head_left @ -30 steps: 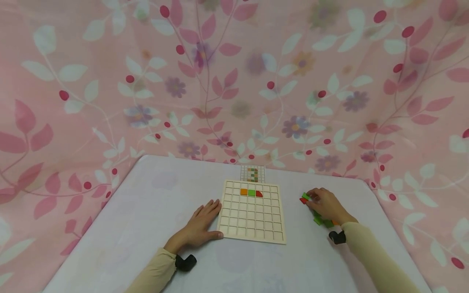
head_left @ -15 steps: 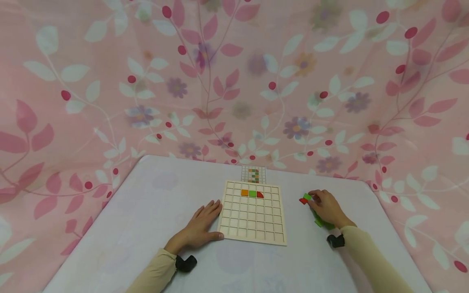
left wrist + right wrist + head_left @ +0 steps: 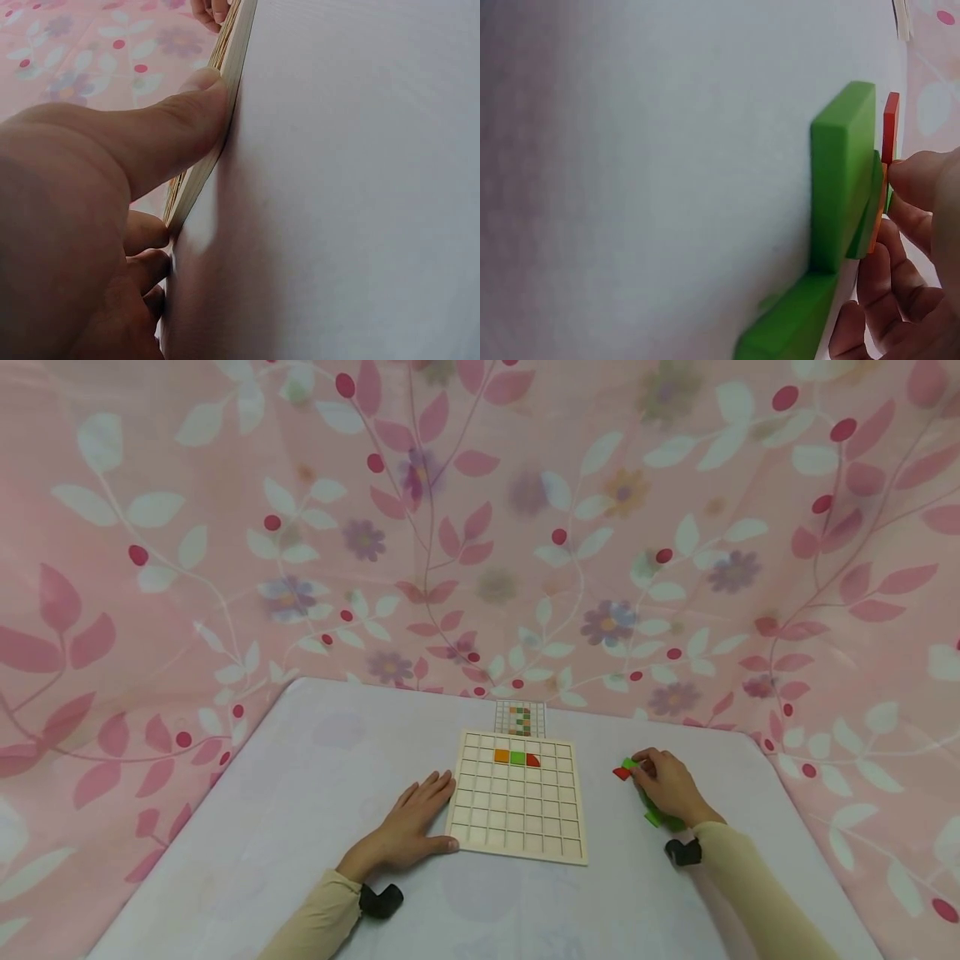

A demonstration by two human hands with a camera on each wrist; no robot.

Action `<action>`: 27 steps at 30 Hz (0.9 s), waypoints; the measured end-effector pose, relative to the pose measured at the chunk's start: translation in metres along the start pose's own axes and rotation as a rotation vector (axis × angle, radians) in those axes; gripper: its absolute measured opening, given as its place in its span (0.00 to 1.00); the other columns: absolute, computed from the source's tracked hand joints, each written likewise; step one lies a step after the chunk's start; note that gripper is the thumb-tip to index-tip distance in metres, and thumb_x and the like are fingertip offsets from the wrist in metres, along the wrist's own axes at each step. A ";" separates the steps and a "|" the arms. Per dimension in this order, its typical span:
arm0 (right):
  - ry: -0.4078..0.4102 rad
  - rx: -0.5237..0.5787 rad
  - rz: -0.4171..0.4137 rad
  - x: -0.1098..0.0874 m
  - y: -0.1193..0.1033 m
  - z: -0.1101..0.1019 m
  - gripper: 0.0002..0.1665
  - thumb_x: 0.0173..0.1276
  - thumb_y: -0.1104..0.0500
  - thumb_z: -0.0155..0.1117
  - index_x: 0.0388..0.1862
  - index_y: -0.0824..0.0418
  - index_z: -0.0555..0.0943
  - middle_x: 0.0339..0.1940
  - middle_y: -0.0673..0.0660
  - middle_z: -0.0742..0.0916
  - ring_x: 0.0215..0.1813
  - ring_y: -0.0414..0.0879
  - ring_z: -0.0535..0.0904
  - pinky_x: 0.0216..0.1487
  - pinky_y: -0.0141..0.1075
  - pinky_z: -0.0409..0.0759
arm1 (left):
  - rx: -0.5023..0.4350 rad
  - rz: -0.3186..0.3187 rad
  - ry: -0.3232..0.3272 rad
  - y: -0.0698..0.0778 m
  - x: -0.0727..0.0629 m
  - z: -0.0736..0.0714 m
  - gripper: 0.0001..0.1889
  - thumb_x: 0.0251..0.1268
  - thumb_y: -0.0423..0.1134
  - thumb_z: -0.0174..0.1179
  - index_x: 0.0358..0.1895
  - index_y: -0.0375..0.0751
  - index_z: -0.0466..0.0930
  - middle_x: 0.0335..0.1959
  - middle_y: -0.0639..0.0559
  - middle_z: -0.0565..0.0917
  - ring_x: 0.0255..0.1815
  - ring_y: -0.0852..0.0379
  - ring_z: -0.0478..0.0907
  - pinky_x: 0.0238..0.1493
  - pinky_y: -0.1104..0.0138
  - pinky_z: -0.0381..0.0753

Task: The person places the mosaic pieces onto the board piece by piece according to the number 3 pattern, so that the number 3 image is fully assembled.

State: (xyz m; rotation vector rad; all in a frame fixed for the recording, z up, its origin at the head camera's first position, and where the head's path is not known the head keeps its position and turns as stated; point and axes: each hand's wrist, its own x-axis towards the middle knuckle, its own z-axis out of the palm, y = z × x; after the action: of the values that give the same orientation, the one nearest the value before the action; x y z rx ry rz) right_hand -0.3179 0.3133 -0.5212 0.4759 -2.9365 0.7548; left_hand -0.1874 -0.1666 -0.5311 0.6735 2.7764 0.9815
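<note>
My left hand (image 3: pixel 408 822) lies with straight fingers along the left side of a pale wooden grid board (image 3: pixel 516 810). Its thumb presses the board's near edge (image 3: pixel 202 176), as the left wrist view shows. On the board an orange square (image 3: pixel 502 756), a green square (image 3: pixel 517 758) and a red quarter-round tile (image 3: pixel 532 761) form a row. To the right, my right hand (image 3: pixel 670 787) bends over a loose pile, thumb and fingertips right at a red tile (image 3: pixel 890 126) and a green tile (image 3: pixel 630 763). I cannot tell whether it grips either.
Behind the board lies a small pattern card (image 3: pixel 521 718) with a printed grid and coloured squares. Thick green tiles (image 3: pixel 844 176) and an orange tile (image 3: pixel 877 217) lie around the right hand. A pink floral cloth (image 3: pixel 480 527) rises behind the white table (image 3: pixel 337 752).
My right hand's fingertips have shifted slightly at the pile, and the red and green tiles there have turned a little. My left hand and the row on the board stay as they were.
</note>
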 end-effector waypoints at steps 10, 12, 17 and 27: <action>-0.003 0.004 0.007 -0.003 -0.003 -0.003 0.16 0.76 0.60 0.67 0.57 0.69 0.83 0.41 0.63 0.86 0.44 0.56 0.84 0.51 0.57 0.85 | -0.038 0.034 0.032 0.001 -0.002 0.001 0.50 0.69 0.54 0.70 0.83 0.29 0.55 0.86 0.33 0.55 0.88 0.31 0.46 0.84 0.33 0.43; 0.000 0.006 0.013 -0.003 -0.004 -0.003 0.18 0.76 0.60 0.67 0.58 0.70 0.83 0.42 0.64 0.86 0.46 0.57 0.84 0.52 0.58 0.86 | -0.052 0.043 0.044 0.001 -0.002 0.001 0.51 0.68 0.54 0.70 0.83 0.28 0.56 0.86 0.32 0.56 0.87 0.30 0.46 0.83 0.33 0.43; 0.011 -0.005 0.033 -0.002 -0.003 0.000 0.19 0.76 0.61 0.67 0.57 0.74 0.81 0.43 0.66 0.85 0.47 0.58 0.83 0.53 0.57 0.86 | -0.041 0.030 0.034 0.002 -0.002 0.000 0.50 0.69 0.54 0.70 0.83 0.29 0.56 0.86 0.33 0.56 0.88 0.31 0.46 0.84 0.33 0.43; 0.034 -0.079 -0.068 -0.002 -0.002 0.002 0.13 0.76 0.67 0.64 0.52 0.78 0.80 0.40 0.67 0.83 0.43 0.59 0.81 0.50 0.57 0.85 | -0.012 0.020 0.026 0.004 -0.002 -0.002 0.50 0.69 0.51 0.71 0.83 0.29 0.56 0.86 0.34 0.56 0.88 0.31 0.46 0.84 0.34 0.44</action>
State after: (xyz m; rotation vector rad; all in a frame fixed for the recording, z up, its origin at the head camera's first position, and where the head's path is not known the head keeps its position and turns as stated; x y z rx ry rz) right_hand -0.3159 0.3113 -0.5223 0.5475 -2.8897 0.6297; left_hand -0.1847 -0.1657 -0.5274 0.6933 2.7887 1.0168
